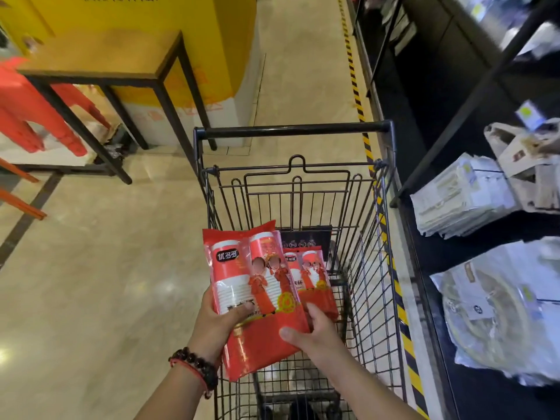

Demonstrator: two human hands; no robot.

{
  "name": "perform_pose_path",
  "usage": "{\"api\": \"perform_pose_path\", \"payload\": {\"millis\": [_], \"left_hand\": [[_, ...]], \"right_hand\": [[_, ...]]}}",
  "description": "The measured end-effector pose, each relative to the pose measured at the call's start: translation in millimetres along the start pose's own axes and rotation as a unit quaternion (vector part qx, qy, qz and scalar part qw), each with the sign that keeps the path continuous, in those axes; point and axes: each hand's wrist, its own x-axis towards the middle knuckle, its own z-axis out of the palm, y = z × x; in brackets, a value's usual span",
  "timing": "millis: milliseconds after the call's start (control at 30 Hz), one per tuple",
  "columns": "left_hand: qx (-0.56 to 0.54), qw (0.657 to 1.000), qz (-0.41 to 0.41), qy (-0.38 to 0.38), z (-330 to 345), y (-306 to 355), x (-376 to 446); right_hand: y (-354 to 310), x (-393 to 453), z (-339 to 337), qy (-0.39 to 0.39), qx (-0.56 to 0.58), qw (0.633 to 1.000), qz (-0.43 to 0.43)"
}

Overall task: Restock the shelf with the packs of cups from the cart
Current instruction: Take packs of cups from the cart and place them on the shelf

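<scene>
Two red cup packs (260, 286) gripped by both hands (266, 325) above one cart (372, 268).

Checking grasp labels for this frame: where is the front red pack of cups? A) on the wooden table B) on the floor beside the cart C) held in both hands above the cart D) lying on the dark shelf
C: the left hand and the right hand both grip the front red pack of cups above the cart, with a second red pack right behind it.
</scene>
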Motion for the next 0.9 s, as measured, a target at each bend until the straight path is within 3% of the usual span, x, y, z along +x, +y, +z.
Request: {"api": "perform_pose_path", "payload": {"millis": [167, 333, 400, 600, 700, 900], "left_hand": [[-0.02, 0.997, -0.002, 0.08, -26, -7, -12], [-0.02, 0.993, 0.014, 0.113, -52, -7, -24], [-0.012, 0.992, 0.013, 0.126, -60, -8, -29], [0.022, 0.988, 0.007, 0.152, -75, -5, -43], [0.025, 0.986, 0.001, 0.162, -80, -2, -51], [0.016, 0.986, -0.012, 0.166, -87, -7, -60]], "right_hand": [[-1, 26, 1, -0.012, -0.054, 0.998, 0.002], [-6, 98, -8, 0.125, -0.092, 0.988, 0.005], [-8, 129, -7, 0.145, -0.086, 0.985, 0.032], [-15, 200, 11, 0.124, -0.126, 0.978, 0.108], [-11, 214, 17, 0.089, -0.094, 0.978, 0.165], [0, 225, 28, 0.068, -0.044, 0.984, 0.159]]}}
